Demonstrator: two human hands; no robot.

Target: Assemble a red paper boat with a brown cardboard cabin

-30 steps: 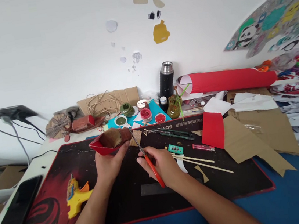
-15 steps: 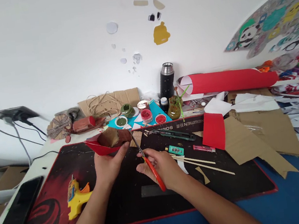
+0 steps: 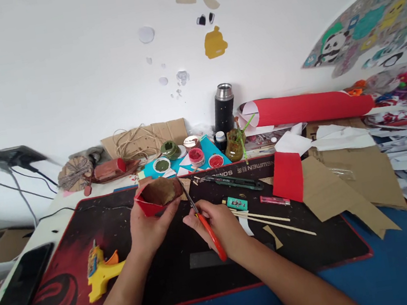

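My left hand (image 3: 148,228) is closed on a small red paper boat with a brown cover (image 3: 156,195), held just above the black and red desk mat (image 3: 315,248). My right hand (image 3: 217,226) grips red-handled scissors (image 3: 202,219), blades pointing up and left, their tips close to the right end of the boat. Both forearms reach in from the bottom of the view.
A yellow glue gun (image 3: 99,269) and a dark phone (image 3: 15,295) lie left. Wooden sticks (image 3: 269,218), a green cutter (image 3: 236,180), red card (image 3: 288,177) and brown cardboard (image 3: 348,187) lie right. Paint jars (image 3: 196,156), a flask (image 3: 223,109) and a red roll (image 3: 311,107) stand at the back.
My left hand has turned the boat, so its pointed end now swings toward me and it looks shorter. The scissors stay beside its right end.
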